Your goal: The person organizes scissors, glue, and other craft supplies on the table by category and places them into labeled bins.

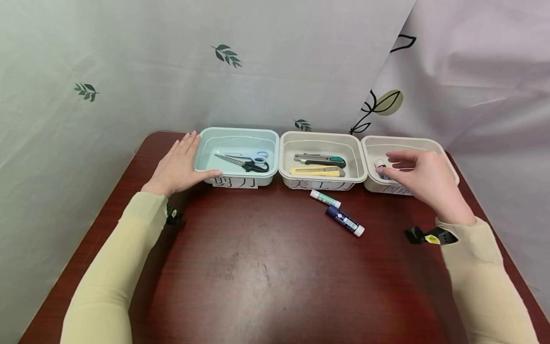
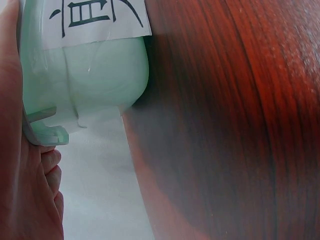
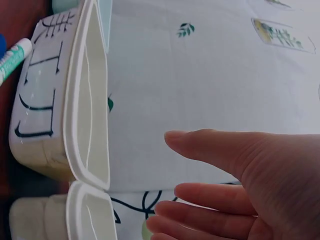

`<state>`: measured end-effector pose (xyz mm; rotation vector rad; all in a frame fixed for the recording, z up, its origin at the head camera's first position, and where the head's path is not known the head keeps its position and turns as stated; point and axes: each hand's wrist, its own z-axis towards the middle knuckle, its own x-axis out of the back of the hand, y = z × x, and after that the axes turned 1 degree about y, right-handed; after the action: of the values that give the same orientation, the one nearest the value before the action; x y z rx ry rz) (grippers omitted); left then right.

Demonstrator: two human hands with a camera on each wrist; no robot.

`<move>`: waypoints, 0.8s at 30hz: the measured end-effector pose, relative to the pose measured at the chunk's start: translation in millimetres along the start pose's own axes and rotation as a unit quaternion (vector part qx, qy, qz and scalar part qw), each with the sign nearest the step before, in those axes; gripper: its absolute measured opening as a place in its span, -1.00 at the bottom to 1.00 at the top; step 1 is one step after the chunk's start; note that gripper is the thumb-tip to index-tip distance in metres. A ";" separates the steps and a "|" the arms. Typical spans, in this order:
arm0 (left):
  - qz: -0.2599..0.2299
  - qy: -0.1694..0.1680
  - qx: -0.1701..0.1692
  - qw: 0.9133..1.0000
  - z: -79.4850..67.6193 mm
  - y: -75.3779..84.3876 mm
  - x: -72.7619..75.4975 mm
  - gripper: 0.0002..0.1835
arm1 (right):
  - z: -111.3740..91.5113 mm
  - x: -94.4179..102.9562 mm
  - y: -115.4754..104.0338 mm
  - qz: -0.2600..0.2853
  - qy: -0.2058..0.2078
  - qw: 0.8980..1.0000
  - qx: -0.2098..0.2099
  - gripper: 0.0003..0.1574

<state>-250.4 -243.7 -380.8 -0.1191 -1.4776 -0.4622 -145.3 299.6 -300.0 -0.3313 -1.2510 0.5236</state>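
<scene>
My left hand (image 1: 178, 165) rests against the left end of the pale blue bin (image 1: 240, 134), its fingers straight and its thumb on the front rim. Two pairs of scissors lie inside, one black-handled (image 1: 249, 165) and one light blue-handled (image 1: 258, 156). Over the right beige bin (image 1: 429, 143) hovers my right hand (image 1: 429, 179), with thumb and fingers apart and nothing between them in the right wrist view. A glue stick (image 1: 381, 168) is inside that bin, partly hidden by the thumb. On the table lie a green-and-white glue stick (image 1: 325, 198) and a dark blue one (image 1: 345, 220).
The middle beige bin (image 1: 322, 136) contains a yellow utility knife (image 1: 315, 171) and a green-and-black one (image 1: 322, 159). All three bins stand side by side along the back of the dark red table (image 1: 240, 277), with paper labels in front. A patterned cloth (image 1: 172, 71) hangs behind.
</scene>
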 end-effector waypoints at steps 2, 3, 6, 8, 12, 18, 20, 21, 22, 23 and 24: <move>0.000 0.000 0.000 1.000 -0.1 -0.3 -0.2 0.32 | -2.0 -2.3 -2.6 0.006 -0.005 1.000 0.004 -0.44; 0.000 0.000 0.000 1.000 -0.1 -0.4 -0.2 0.32 | -3.0 -3.5 -3.7 0.007 -0.007 1.000 0.006 -0.44; 0.000 0.001 0.000 1.000 -0.2 -0.7 -0.2 0.32 | -5.3 -8.1 -7.1 0.001 -0.009 1.000 0.018 -0.49; 0.001 0.001 0.000 1.000 -0.2 -0.7 -0.2 0.32 | -6.8 -11.4 -9.3 -0.006 -0.008 0.999 0.030 -0.52; 0.002 0.001 0.000 1.000 -0.2 -0.7 -0.3 0.32 | -10.1 -17.2 -12.7 -0.004 -0.018 0.999 0.038 -0.51; 0.000 0.001 0.003 1.000 -0.3 -0.4 -1.1 0.32 | -15.3 -23.6 -13.9 0.005 -0.028 0.999 0.032 -0.49; 0.000 0.001 0.003 1.000 -0.5 -0.5 -1.3 0.32 | -16.9 -26.1 -13.6 -0.003 -0.028 0.999 0.039 -0.50; 0.000 0.001 0.003 1.000 -0.5 -0.5 -1.3 0.32 | -17.9 -27.5 -13.4 -0.006 -0.031 0.999 0.043 -0.51; 0.000 0.001 0.003 1.000 -0.4 -0.5 -1.4 0.32 | -19.0 -28.9 -13.1 -0.010 -0.034 0.998 0.045 -0.51; 0.001 0.000 0.003 1.000 -0.4 -0.5 -1.4 0.32 | -20.1 -30.4 -12.7 -0.013 -0.038 0.998 0.049 -0.50; 0.001 0.000 0.003 1.000 -0.4 -0.6 -1.4 0.32 | -21.3 -32.0 -12.4 -0.013 -0.043 0.998 0.049 -0.49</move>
<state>-250.3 -244.0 -382.4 -0.1161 -1.4780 -0.4567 -129.6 272.7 -325.8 -0.2099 -1.3068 0.5798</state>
